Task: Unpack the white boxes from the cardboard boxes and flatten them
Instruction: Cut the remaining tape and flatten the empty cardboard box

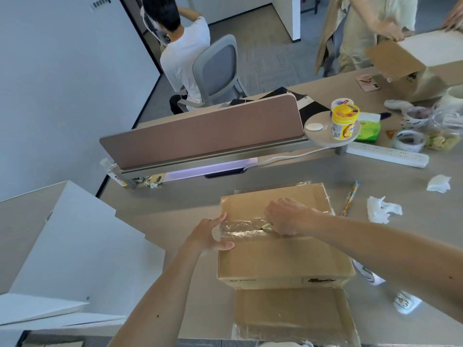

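Gripping the cardboard box (pixel 280 261) at its taped left end, your left hand (pixel 213 234) curls over the edge. Your right hand (pixel 288 216) pinches a small greenish tool (pixel 266 226) against the clear tape (pixel 240 226). The box sits on the bench (pixel 400 186), with white boxes (pixel 62 234) at its left.
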Available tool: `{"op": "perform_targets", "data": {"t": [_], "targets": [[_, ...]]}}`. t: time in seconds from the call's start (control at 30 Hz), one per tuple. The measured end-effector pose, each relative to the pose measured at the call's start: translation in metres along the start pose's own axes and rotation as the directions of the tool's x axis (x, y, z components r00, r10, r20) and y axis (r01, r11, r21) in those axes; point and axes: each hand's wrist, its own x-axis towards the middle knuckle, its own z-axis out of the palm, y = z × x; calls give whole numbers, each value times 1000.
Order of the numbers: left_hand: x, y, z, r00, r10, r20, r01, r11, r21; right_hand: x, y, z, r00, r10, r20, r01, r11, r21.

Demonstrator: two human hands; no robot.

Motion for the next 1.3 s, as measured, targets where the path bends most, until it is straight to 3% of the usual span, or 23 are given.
{"op": "perform_targets", "data": {"t": [0.1, 0.2, 0.3, 0.37, 0.5, 1.3], "targets": [[2, 5, -4, 1000, -9, -8, 10, 995, 97, -11, 22, 4, 998, 54, 33, -53, 999, -2], [2, 34, -12, 1000, -13, -21, 20, 935, 353, -18, 31, 9, 998, 67, 12, -66, 998, -23], [11, 73, -9, 989, 150, -1, -131, 868, 478, -19, 28, 7, 998, 66, 12, -66, 996, -56], [20, 94, 6, 971, 236, 39, -227, 858, 461, -19, 26, 5, 998, 64, 22, -63, 996, -64], [36, 119, 39, 973, 184, 137, -224, 891, 394, -22, 31, 11, 993, 115, 28, -114, 992, -47], [41, 132, 38, 980, 151, 129, -192, 881, 431, -95, 121, 29, 940, 340, 23, -340, 940, 31]]}}
